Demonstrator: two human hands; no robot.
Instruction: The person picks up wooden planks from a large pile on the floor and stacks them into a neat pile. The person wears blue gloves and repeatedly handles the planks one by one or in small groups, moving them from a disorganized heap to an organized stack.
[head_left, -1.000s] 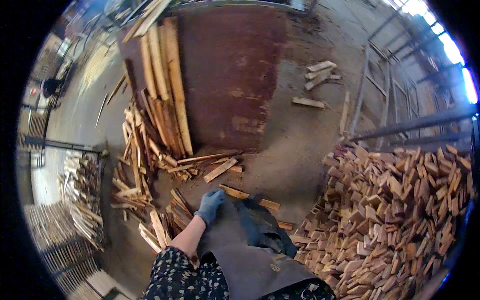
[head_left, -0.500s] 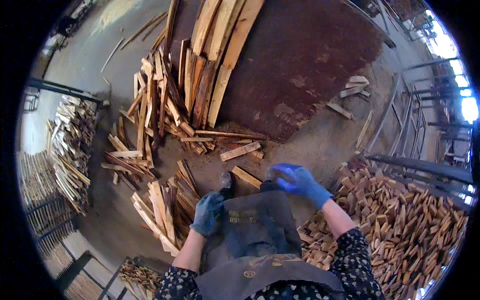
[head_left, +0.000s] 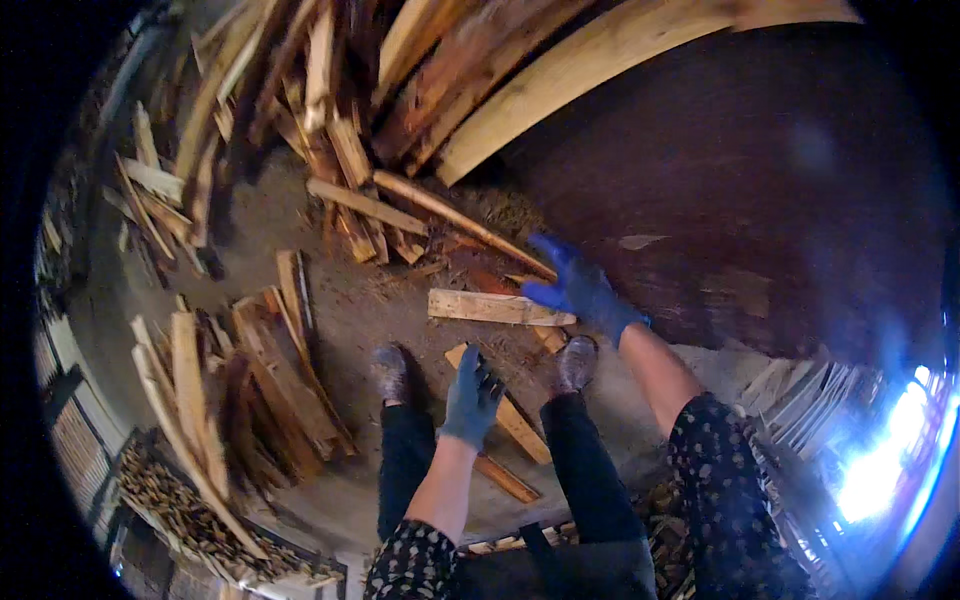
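Observation:
My right hand (head_left: 582, 290), in a blue glove, reaches out with thumb and fingers apart. It is at the right end of a short pale board (head_left: 490, 306) lying on the floor; whether it touches the wood I cannot tell. My left hand (head_left: 472, 402), in a grey-blue glove, hangs above another short wood strip (head_left: 522, 432) that lies slanted between my feet. Its fingers are loosely bent and apart, with nothing visible in them. A thin long strip (head_left: 465, 222) runs from the pile toward my right fingertips.
Long boards (head_left: 600, 70) and broken offcuts are heaped at the far side. A bundle of split pieces (head_left: 270, 370) lies to the left. A dark reddish-brown sheet (head_left: 720, 200) covers the far right. My shoes (head_left: 390, 374) stand near the short boards. Stacked small wood (head_left: 190, 500) lines the lower left.
I have bent down, so the floor boards look closer. Both hands have moved forward from beside the apron: the right toward the short board, the left over the slanted strip.

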